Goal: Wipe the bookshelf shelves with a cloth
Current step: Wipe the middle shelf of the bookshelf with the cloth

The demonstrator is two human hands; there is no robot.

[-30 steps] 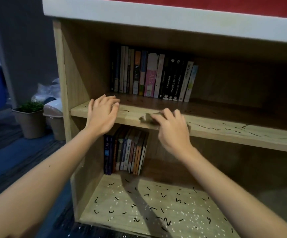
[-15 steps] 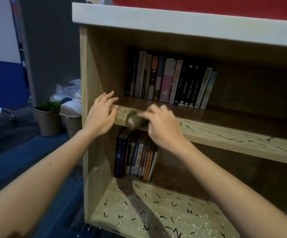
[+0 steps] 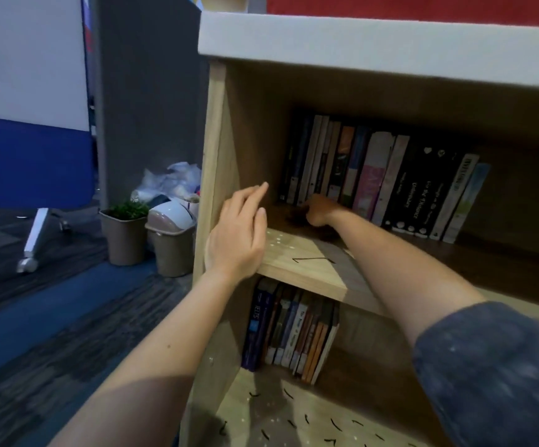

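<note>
A wooden bookshelf fills the right of the view. Its middle shelf board carries white specks and a black mark near the front. My right hand reaches deep to the back left corner of that shelf and grips a small dark cloth against the board, just in front of a row of upright books. My left hand rests with relaxed fingers at the shelf's front left corner, against the side panel.
A second row of books stands on the bottom shelf, whose board is covered in black squiggles and white specks. On the floor to the left stand a potted plant, a small lidded bin and a wheeled partition.
My right hand has moved with the cloth from the shelf's front edge leftward and then deep to the back corner by the books. The view has swung left. My left hand stayed at the corner.
</note>
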